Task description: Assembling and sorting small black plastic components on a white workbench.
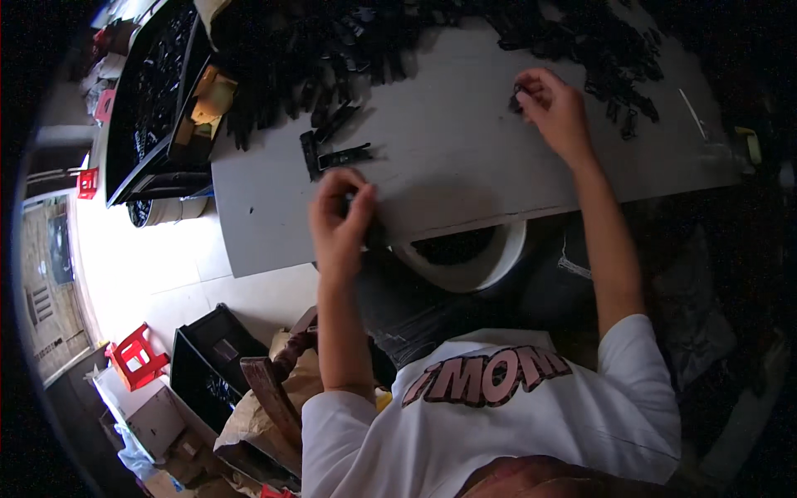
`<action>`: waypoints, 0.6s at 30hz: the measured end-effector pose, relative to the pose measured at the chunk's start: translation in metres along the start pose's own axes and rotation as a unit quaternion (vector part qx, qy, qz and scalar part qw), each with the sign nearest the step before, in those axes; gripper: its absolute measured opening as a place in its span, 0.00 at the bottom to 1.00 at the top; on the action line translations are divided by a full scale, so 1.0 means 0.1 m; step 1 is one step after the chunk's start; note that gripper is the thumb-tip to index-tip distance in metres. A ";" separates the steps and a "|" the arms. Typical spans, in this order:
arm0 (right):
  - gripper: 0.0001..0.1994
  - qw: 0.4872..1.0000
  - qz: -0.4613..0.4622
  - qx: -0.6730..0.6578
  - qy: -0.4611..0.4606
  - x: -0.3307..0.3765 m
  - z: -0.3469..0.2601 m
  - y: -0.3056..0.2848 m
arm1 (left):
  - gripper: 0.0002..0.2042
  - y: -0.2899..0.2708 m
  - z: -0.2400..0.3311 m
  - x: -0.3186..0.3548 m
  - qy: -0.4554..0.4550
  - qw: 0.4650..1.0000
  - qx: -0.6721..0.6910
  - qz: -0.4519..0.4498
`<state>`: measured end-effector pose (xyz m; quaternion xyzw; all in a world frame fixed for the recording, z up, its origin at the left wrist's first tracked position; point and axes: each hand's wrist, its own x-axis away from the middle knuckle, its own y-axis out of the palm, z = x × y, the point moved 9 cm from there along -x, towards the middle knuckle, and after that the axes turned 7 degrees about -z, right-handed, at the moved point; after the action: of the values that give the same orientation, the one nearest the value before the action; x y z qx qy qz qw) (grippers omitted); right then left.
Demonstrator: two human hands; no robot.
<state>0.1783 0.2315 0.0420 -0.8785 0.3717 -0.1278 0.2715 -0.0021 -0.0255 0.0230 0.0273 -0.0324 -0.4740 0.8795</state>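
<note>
My right hand is over the far right of the grey table, its thumb and fingers pinched on a small black plastic piece. Nearer the table's front edge, my left hand has its thumb and fingers curled together; what they hold, if anything, is too blurred to tell. Just beyond it lie a few black plastic parts: a short upright one, a long one with a slot and a slanted one.
Heaps of black plastic parts cover the table's far side, with more at right. Below the front edge stands a white bucket with dark contents. On the left are a large black crate, a red stool and a black bin.
</note>
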 end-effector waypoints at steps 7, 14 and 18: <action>0.07 0.991 0.094 0.060 -0.077 0.35 0.01 -0.02 | 0.16 -0.04 0.46 -0.17 0.064 0.815 -0.572 0.070; 0.09 0.891 0.178 0.389 -0.149 -0.17 0.09 -0.43 | 0.13 0.06 0.40 -0.23 0.030 0.748 -0.663 0.023; 0.11 0.852 0.103 0.502 -0.103 -0.54 0.48 -0.42 | 0.13 0.20 0.40 -0.17 0.070 0.844 -0.531 -0.019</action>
<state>0.1857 0.3133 0.0260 -0.5874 0.3152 -0.1770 0.7241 0.0021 -0.0006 0.0638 -0.4105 0.2867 -0.4323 0.7499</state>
